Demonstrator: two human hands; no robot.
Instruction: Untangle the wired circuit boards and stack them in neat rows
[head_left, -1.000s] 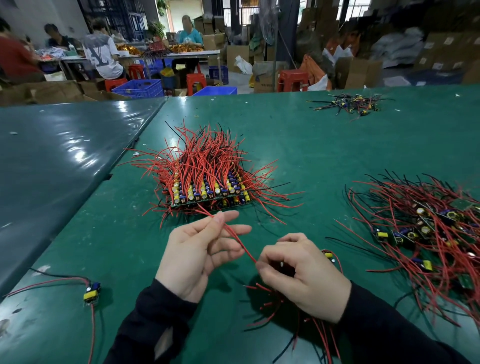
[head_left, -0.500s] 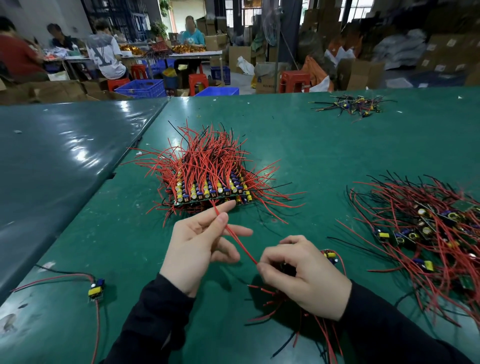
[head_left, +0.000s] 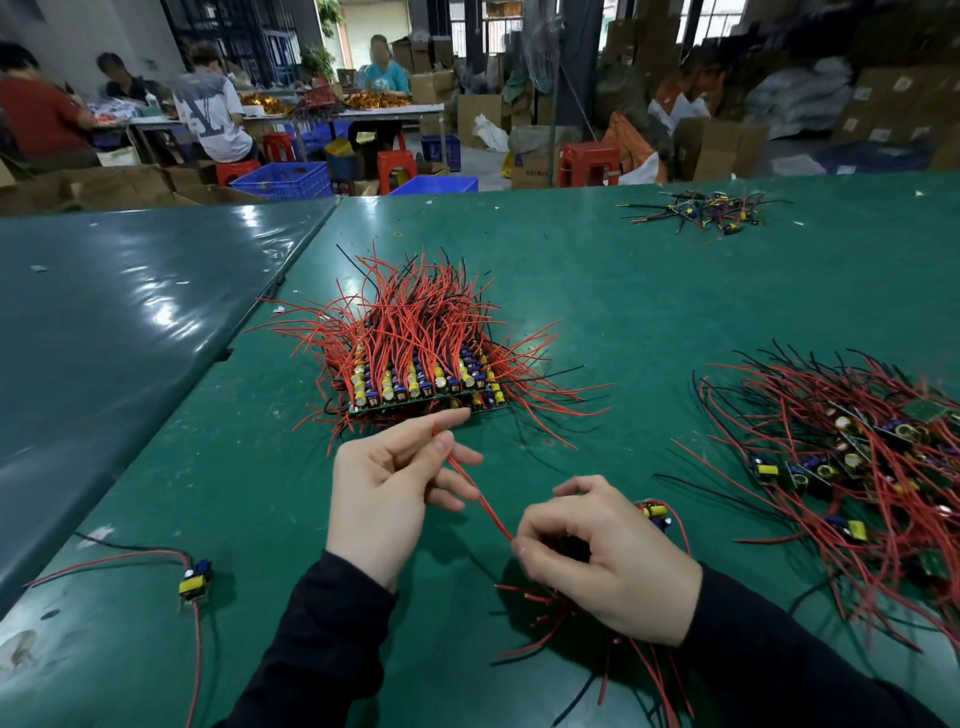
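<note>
My left hand (head_left: 387, 486) pinches the far end of a red wire (head_left: 480, 499) between thumb and forefinger. The wire runs taut down to my right hand (head_left: 608, 558), which grips a small bunch of wired circuit boards (head_left: 655, 512) low over the green table (head_left: 623, 291); most of the bunch is hidden under the hand. Its red and black wires fan out below the hand. Just beyond my left hand stands the stack of boards in rows (head_left: 423, 387), red wires sticking up and outward. A tangled pile of boards (head_left: 852, 462) lies to the right.
A single loose board (head_left: 195, 579) with red and black leads lies near the front left. A small tangle of dark wires (head_left: 701, 210) sits at the far right of the table. A second table (head_left: 114, 322) adjoins on the left. People work at benches in the background.
My left hand has slid up along the red wire towards the stack, drawing it straight. My right hand has stayed put on the bunch.
</note>
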